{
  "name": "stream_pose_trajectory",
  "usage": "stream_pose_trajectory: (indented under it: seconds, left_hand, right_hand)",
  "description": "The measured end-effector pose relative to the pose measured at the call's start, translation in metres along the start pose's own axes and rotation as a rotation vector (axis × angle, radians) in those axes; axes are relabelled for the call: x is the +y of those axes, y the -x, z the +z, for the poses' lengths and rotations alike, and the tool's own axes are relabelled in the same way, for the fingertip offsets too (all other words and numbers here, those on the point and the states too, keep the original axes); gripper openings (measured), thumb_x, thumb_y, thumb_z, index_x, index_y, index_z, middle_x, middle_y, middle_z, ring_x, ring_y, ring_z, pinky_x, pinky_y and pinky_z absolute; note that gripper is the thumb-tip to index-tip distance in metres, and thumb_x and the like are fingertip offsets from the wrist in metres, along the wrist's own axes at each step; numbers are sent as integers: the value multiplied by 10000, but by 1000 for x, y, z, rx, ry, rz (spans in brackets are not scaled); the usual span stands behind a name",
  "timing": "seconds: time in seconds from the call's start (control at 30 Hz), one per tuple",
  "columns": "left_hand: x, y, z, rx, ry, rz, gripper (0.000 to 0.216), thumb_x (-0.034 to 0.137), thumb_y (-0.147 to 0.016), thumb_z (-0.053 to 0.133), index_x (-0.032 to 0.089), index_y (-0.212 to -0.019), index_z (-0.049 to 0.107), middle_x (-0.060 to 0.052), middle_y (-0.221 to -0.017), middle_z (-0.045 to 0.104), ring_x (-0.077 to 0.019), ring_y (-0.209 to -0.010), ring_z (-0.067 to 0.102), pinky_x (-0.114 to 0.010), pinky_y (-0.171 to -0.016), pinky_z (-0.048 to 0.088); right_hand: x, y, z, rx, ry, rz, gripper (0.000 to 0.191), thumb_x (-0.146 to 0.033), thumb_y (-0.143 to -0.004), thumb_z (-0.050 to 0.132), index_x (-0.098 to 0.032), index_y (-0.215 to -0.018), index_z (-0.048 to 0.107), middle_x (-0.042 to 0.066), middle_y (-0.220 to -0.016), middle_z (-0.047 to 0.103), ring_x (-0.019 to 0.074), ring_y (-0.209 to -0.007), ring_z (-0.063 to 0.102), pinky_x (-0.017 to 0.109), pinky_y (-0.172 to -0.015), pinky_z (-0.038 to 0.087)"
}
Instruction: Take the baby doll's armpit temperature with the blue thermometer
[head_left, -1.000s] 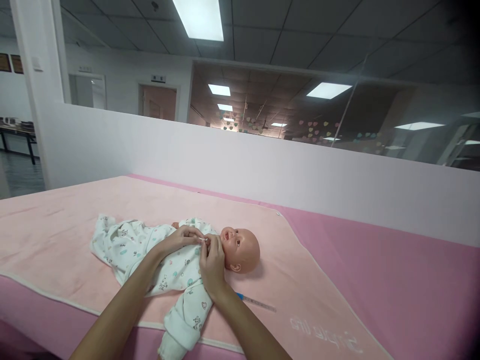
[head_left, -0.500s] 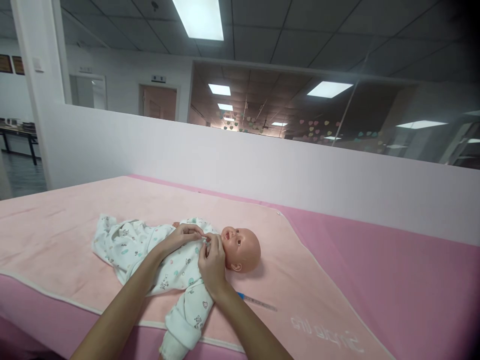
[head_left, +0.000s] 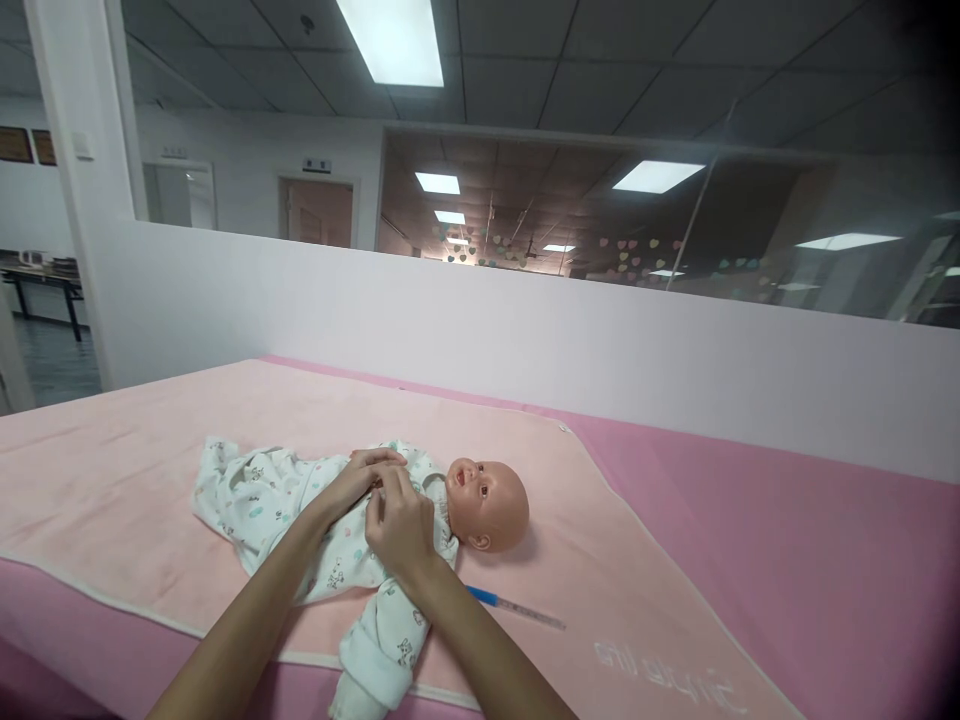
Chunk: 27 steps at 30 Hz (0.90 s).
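Note:
A baby doll [head_left: 491, 505] lies on its back, its bare head to the right, dressed in a white printed romper [head_left: 345, 560]. Both my hands are over its chest. My left hand [head_left: 369, 476] is bent over the front of the romper, fingertips closed on the cloth. Close against it, my right hand [head_left: 405, 522] has its fingers curled in a pinch on the same cloth. What lies between the fingertips is hidden. One sleeve stretches toward me, between my forearms. Beside my right forearm lies a slim clear stick with a blue end [head_left: 484, 595], like a thermometer.
The doll rests on a peach blanket [head_left: 645, 610] with a pale edge, spread over a pink padded surface [head_left: 825, 520]. Behind it stands a low white wall [head_left: 525, 330] with glass above. A dark table [head_left: 45, 275] is far off at the left.
My right hand has shifted left, away from the doll's neck and down its chest, baring the collar. The left hand stays close by, on the chest.

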<state>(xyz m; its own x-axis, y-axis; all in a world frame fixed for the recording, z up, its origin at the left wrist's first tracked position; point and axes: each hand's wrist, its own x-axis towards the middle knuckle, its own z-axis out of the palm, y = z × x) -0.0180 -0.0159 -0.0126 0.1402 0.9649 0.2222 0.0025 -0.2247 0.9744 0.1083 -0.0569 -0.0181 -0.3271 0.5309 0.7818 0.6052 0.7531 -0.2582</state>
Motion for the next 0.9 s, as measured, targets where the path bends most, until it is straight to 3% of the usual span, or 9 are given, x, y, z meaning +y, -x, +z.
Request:
stream_pose_trajectory:
  seconds: [0.23,0.33,0.47,0.67,0.9]
  left_hand:
    - [11,20,-26,-277,-126,-134,364,348,-755,583,147,-1058,574,89,-433,314,-38,-365,217,-174,-358,135]
    - [17,28,-34,-327,-178,-147,432,364,-722,635,159,-1093,555,72,-505,418,-30,-373,237,-176,-355,150]
    - [20,34,-31,-324,-197,-76,467,317,-636,716,156,-1050,574,21,-704,538,-31,-479,323,-172,-429,229]
    - [16,35,-25,-257,-236,-1,416,307,-629,722,134,-981,582,94,-499,258,-41,-470,213,-190,-457,175]
    - [11,37,-25,-217,-239,30,322,280,-662,689,149,-919,546,100,-499,190,-44,-470,194,-188,-469,186]
  right_hand:
    - [5,6,0,3,-65,49,155,-169,-757,480,-210,-862,587,27,-885,625,141,-666,580,225,-527,381]
    - [9,6,2,32,-180,88,150,-156,-772,466,-208,-799,603,12,-789,620,126,-649,572,210,-542,392]
    - [11,5,5,82,-318,123,158,-146,-776,466,-200,-774,615,10,-762,624,123,-647,570,210,-567,407]
    - [11,4,5,119,-394,164,162,-152,-773,478,-199,-772,633,9,-754,618,115,-603,547,208,-523,383]
    - [10,5,4,120,-402,154,175,-142,-778,469,-197,-789,636,13,-769,622,113,-601,544,205,-521,384]
